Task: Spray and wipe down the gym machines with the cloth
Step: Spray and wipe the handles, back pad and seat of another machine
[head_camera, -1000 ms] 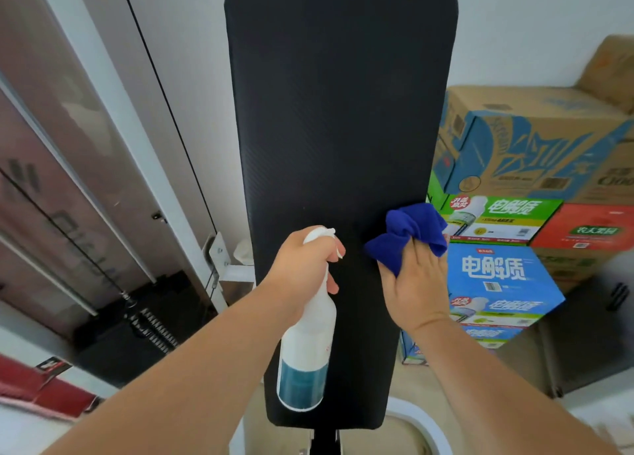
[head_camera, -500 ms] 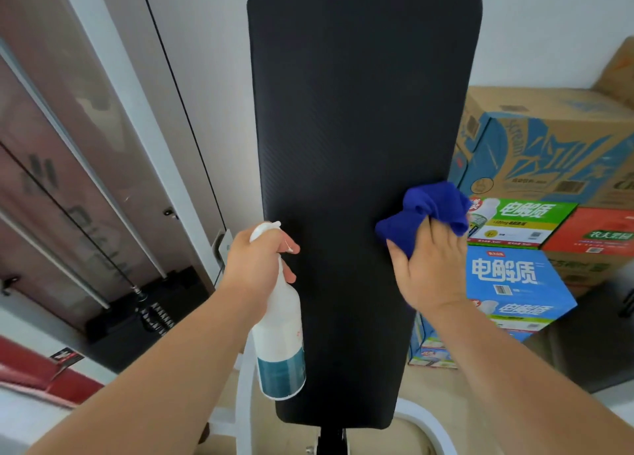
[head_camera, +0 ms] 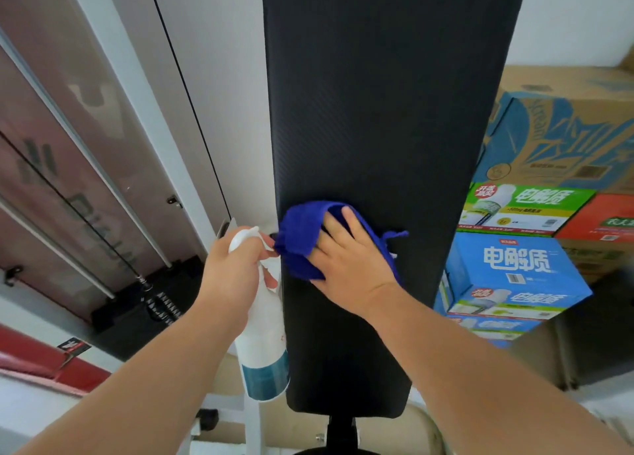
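Left hand (head_camera: 236, 269) curled, gripping; right hand (head_camera: 353, 265) flat, fingers straight.

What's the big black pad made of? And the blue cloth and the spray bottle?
The black pad looks like matte vinyl or fake leather: it has a fine ribbed grain and rounded edges. The blue cloth seems to be soft microfibre: fuzzy, with crumpled folds. The spray bottle looks like smooth white plastic, slightly glossy.

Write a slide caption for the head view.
The right hand presses a blue cloth against the black pad while the left hand holds a spray bottle.
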